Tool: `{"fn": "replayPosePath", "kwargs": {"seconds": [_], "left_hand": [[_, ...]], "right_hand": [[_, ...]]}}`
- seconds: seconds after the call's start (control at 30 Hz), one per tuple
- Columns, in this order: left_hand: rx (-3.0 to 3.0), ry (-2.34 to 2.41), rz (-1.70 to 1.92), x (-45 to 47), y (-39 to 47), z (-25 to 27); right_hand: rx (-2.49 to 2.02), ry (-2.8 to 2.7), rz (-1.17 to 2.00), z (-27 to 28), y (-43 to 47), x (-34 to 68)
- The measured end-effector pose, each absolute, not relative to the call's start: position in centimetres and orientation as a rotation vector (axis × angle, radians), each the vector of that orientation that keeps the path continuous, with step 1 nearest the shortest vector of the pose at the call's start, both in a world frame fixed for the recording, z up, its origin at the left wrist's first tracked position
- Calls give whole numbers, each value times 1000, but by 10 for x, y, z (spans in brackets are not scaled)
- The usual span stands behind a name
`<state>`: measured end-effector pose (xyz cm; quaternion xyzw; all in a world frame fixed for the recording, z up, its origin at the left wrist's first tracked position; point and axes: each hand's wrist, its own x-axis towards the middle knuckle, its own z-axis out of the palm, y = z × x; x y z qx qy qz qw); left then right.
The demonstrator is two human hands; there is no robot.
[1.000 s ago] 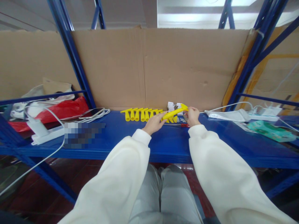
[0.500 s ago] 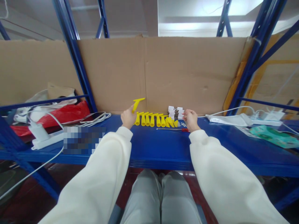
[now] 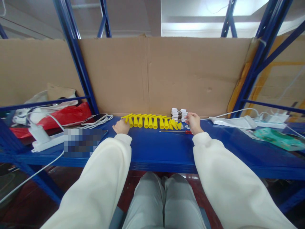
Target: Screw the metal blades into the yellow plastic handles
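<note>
At the left end of a row of yellow T-shaped handles [image 3: 146,122], my left hand [image 3: 122,126] is closed on another yellow T-shaped handle [image 3: 126,116]. Its flat top sticks out above the fingers; the hand hides most of the stem. My right hand [image 3: 194,123] has its fingertips pinched at the right side of a stack of white pieces with dark middles [image 3: 175,114]. What sits between those fingertips is too small to make out. Small yellow pieces [image 3: 174,124] and tiny metal parts [image 3: 185,126] lie between the row and my right hand. A red-handled screwdriver [image 3: 188,132] lies in front.
The blue shelf top [image 3: 162,149] ends at a cardboard wall [image 3: 181,76]. To the left are a power strip [image 3: 49,143], a phone [image 3: 95,119], white cables and a red bag [image 3: 66,116]. A white packet [image 3: 233,122] and a green pack [image 3: 278,138] lie right.
My left hand has moved left and down, bringing the raised yellow handle to the row's left end. The right hand has stayed almost in place by the white stack.
</note>
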<state>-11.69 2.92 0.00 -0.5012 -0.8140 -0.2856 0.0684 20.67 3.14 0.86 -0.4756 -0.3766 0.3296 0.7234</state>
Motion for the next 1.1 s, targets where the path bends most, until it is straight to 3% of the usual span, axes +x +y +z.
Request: {"fn": "replayPosePath", "kwargs": {"seconds": [0.9,1.1], "left_hand": [[-1643,-2548,-783,-123,44,-12],[-1685,-2366,-933,-120,39,-7]], "right_hand": [[-1086,-880,739,10,28,203],[-1271,-1042,612,8,33,212]]}}
